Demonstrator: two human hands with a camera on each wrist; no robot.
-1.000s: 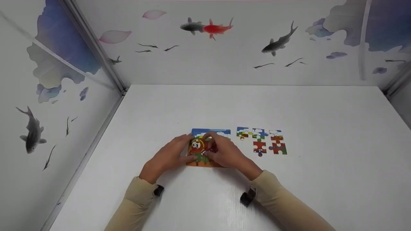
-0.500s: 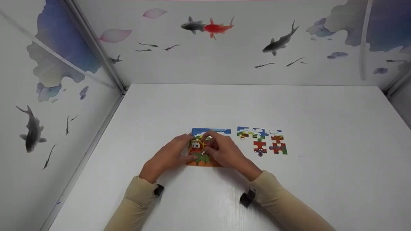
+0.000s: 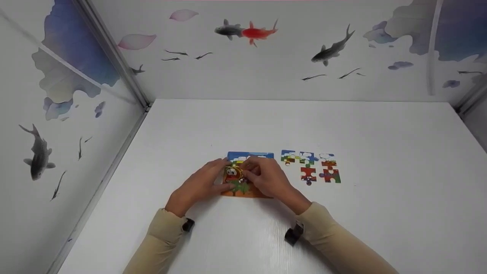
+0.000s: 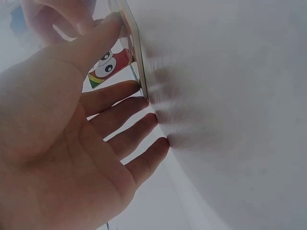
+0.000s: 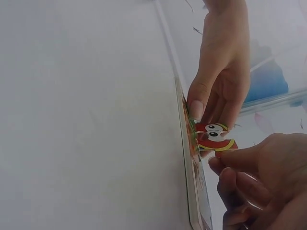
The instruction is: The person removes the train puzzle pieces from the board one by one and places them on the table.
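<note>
A small picture puzzle board [image 3: 249,193], blue along its far edge and orange near me, lies flat on the table. My left hand [image 3: 199,182] steadies it from the left. In the left wrist view the fingers [image 4: 127,116] stretch nearly straight along the board's edge, and the thumb [image 4: 96,45] rests on its near part. Between thumb and forefinger, my right hand [image 3: 270,177] pinches a red puzzle piece [image 5: 216,137] with cartoon eyes. That piece tilts up from the board, its lower edge at the surface. My right hand hides the board's right side.
Several loose jigsaw pieces lie right of the board: sky pieces [image 3: 307,158] in the far row and red pieces [image 3: 308,175] nearer me. A white table [image 3: 243,236] carries everything. Walls with painted fish [image 3: 331,51] stand behind and at the left.
My right hand's fingers shift slightly and bend closer around the red piece, with the forefinger lower than before. The left hand, the board and the loose pieces stay put.
</note>
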